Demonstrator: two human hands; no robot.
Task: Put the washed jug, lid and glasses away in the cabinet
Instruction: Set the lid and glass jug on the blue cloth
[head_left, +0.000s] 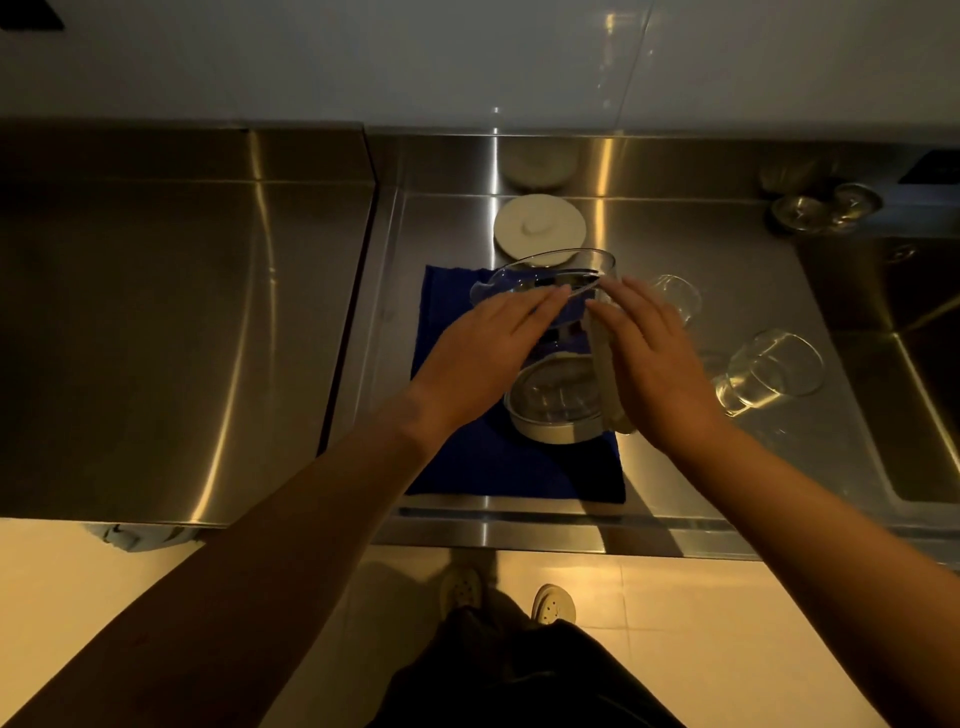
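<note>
— Where's the jug (558, 364)?
— Upright on the blue cloth (498, 467), mid-bench (675, 249).
— The hands?
— Left hand (480, 348) and right hand (657, 358) flat, fingers spread, flanking it; grip unclear.

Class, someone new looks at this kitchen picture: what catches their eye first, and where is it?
A glass jug stands on a blue cloth at the centre of the steel counter, with the left hand and right hand flat around it. A white lid lies behind it; glasses lie to its right.

A blue cloth (483, 467) lies on the steel counter (717, 467) beside a sink (924, 364).
</note>
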